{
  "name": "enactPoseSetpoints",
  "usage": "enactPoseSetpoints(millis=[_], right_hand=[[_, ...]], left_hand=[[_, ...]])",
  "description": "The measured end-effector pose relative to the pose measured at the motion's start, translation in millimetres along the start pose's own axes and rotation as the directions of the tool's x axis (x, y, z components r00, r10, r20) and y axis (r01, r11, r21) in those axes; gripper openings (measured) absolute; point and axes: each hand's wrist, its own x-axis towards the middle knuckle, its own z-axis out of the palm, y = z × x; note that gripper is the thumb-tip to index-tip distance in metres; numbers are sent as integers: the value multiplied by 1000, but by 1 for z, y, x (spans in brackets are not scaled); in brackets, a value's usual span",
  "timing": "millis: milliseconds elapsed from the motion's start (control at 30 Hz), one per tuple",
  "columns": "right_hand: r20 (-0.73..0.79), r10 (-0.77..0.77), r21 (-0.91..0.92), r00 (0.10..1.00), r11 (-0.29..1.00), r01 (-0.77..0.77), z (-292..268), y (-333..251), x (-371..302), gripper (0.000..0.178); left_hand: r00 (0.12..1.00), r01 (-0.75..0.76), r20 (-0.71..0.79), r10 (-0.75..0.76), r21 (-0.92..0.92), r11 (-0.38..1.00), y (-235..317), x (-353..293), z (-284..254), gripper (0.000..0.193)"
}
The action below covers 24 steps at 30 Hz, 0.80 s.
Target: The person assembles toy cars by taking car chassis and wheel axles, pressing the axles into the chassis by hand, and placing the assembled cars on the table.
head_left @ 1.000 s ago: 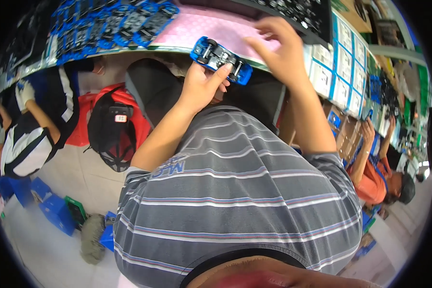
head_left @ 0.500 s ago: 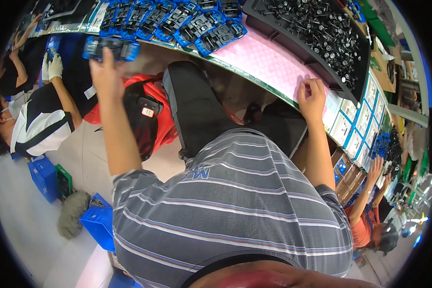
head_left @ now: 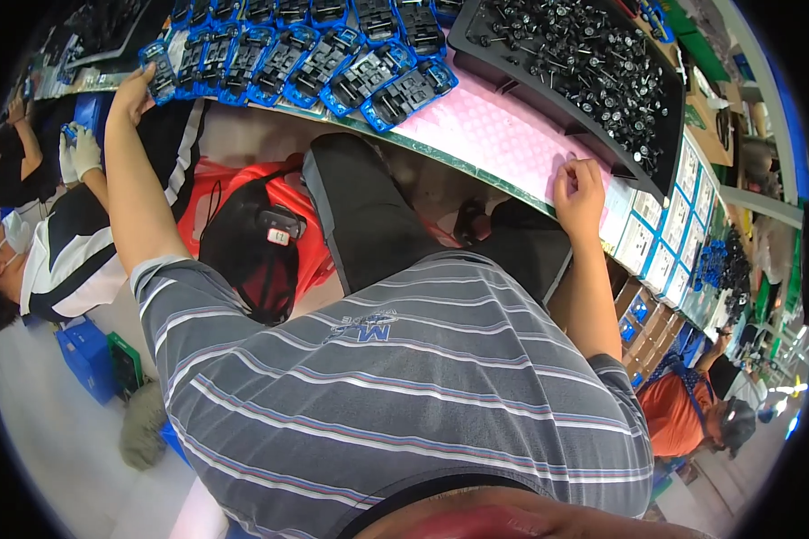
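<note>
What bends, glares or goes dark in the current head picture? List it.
Head view: the bench edge bows; lights near the right rim glare; bright glints dot the black parts; the picture's corners fall to black.

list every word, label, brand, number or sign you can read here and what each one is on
Printed text is located here, not copied out.
Grey striped shirt: blue chest lettering; smaller letters too blurred to read.
Black bag: small red-edged white tag with a short marking.
White sheets with blue borders: print too small to read.
Blue toy cars: no text can be made out.
</note>
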Motion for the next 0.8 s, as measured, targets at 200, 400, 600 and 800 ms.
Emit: enactPoseSetpoints(millis=[200, 400, 600, 800], right_hand=[[33, 35, -28, 999, 999, -34, -2, 1, 1, 7], [18, -16, -7, 1000, 1000, 16, 3, 4, 4, 7], [-61, -21, -72, 998, 997, 17, -3, 19, -14, 15], [-43, -155, -83, 987, 985, 151, -22, 24, -40, 14]], left_hand=[[991, -104, -69, 116, 160, 982, -7, 35, 33, 43], [790, -178, -410, 456, 558, 810, -24, -16, 22, 54], [391, -477, -571, 722, 545, 690, -32, -189, 153, 42], [671, -698, -32, 741, 312, 645, -126, -326, 333, 18]])
